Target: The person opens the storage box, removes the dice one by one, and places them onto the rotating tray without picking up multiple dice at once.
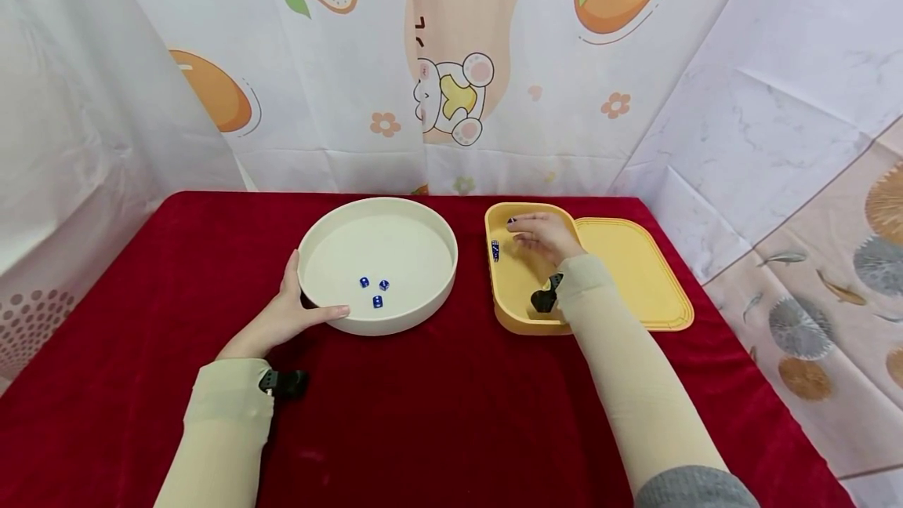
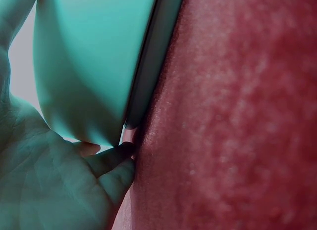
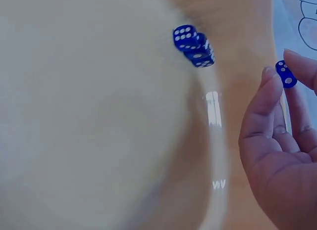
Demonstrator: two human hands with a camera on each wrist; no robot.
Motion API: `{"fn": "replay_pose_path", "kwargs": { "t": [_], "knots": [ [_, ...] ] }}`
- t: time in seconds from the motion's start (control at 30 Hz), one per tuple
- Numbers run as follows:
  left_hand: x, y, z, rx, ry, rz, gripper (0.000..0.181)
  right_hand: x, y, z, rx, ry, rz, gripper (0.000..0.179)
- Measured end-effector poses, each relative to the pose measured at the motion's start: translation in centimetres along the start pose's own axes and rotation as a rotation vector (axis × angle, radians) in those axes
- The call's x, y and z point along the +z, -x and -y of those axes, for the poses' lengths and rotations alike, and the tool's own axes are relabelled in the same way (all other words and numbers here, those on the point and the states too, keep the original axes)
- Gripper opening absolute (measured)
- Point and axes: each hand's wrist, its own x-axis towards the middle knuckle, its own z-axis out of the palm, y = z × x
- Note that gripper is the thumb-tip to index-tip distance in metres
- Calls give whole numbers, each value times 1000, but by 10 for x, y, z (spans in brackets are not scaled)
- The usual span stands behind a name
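Observation:
My left hand (image 1: 278,316) grips the near left side of a round white tray (image 1: 446,288), thumb at the rim; in the left wrist view its fingertips touch the wall's lower edge. On the tray floor lie three blue dice (image 1: 377,302) with white pips, a little apart. Over the yellow box (image 1: 509,320), my right hand (image 1: 546,234) pinches one blue die (image 3: 286,74) between thumb and fingertip. More blue dice (image 3: 193,46) sit close together inside the box against its left wall. The wrist and sleeve hide part of the box floor.
A yellow lid (image 1: 642,273) lies flat to the right of the box, partly behind my right forearm. Red cloth (image 1: 437,406) covers the table. A printed curtain (image 1: 353,85) hangs along the back edge, with more sheets at both sides.

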Motion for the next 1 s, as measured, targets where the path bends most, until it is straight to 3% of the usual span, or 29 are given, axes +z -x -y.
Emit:
{"fn": "replay_pose_path", "kwargs": {
  "t": [0.43,0.63,1.0],
  "knots": [
    [0,0,0,-7,7,1,136,9,7,19,-40,-68,1,15],
    [0,0,-1,-14,7,1,135,16,12,27,-77,-90,30,20],
    [1,0,-1,-22,4,-1,135,48,26,45,-118,-34,96,17]
  ]
}}
